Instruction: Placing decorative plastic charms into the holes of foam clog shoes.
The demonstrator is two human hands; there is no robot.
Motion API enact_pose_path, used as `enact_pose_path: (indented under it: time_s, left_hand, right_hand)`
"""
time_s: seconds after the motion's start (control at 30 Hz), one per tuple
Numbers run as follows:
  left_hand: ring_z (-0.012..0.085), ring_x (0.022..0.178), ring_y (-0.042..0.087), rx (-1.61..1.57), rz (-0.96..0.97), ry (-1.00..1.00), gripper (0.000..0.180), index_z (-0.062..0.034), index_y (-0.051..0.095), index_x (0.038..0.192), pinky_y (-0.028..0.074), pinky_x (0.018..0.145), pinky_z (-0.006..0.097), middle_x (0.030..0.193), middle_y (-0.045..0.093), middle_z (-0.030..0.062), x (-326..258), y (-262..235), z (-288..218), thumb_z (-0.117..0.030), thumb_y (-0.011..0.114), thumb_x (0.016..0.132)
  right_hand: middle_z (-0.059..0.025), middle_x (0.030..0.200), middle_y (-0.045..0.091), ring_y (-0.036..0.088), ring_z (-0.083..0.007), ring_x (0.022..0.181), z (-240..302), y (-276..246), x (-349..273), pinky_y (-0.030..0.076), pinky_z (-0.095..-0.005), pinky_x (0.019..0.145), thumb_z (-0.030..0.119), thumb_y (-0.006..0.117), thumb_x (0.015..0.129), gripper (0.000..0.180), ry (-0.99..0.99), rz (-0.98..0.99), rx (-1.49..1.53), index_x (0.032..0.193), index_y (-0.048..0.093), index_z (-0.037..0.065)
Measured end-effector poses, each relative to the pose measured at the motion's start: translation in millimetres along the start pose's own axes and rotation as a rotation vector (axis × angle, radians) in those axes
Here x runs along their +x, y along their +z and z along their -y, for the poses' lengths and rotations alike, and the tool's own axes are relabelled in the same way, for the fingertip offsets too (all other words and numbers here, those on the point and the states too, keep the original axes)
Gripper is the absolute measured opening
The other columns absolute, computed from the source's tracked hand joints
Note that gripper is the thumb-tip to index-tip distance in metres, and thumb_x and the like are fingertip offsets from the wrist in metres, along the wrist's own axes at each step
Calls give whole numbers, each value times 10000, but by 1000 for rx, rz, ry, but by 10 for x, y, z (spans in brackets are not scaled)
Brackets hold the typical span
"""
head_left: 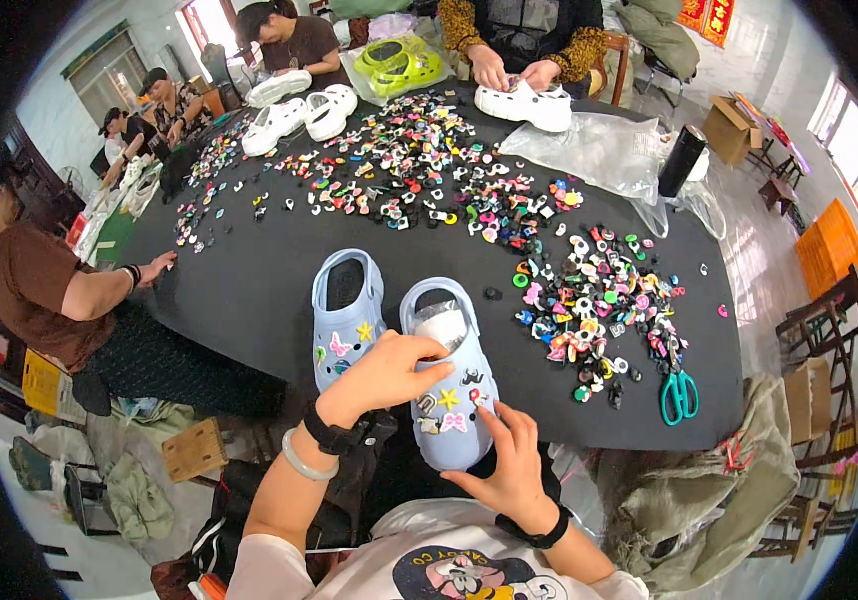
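A light blue clog sits in front of me at the table's near edge, toe toward me. Yellow star, pink bow and other shoe charms are fixed on its upper, and white packing shows in its opening. Reaching over from the left, my left hand grips it by the upper near the opening. My right hand spans the toe's right side, index fingertip at a small red-and-white charm and thumb near the toe tip. Left of it stands the matching light blue clog, also with charms, partly behind my left hand.
Loose shoe charms lie heaped to the right, with a larger spread across the black table. Teal-handled scissors rest at the right edge, and a black bottle stands farther back. Several co-workers surround the table; one handles a white clog.
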State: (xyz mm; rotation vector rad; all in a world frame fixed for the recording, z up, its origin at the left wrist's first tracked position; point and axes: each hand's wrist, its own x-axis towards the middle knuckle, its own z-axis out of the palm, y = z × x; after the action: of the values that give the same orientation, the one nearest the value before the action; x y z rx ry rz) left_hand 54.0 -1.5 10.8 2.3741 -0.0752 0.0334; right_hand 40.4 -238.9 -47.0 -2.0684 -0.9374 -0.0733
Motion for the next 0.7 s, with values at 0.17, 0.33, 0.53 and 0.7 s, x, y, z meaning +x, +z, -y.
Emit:
enact_pose_path:
  time_s: [0.17,0.33,0.53,0.7]
  left_hand:
    - [325,710,620,154,95,-12,351,-26,680,885,443,738,395,778,655,166,155,62,25,-361,576,905]
    - [349,748,610,246,198,-108,403,-48,673,864,395,795,412,782,650,167,245,66,-83,-412,514,931]
    - [323,807,601,143,295,-90,396,-38,604,854,374,766,418,819,618,169,278,33,29,-414,510,935]
    - [257,793,555,51,370,-65,389,-2,583,818,365,754,380,831,557,133,330,-8,105,-379,575,913]
  right_hand:
    - [-142,1052,582,583,-290,904,-219,-186,238,493,-358,747,306,810,703,623,110,50,227,1195,545,31]
    - [-75,854,547,527,-184,696,-345,-233,722,463,-300,628,201,803,733,378,83,89,318,993,582,38]
    - [1,686,460,429,-85,602,-499,-118,989,386,-248,532,214,828,718,360,170,384,528,838,520,71]
    - [-44,667,496,456,-133,554,-478,-64,1010,396,-294,513,192,769,789,292,176,367,516,846,515,59]
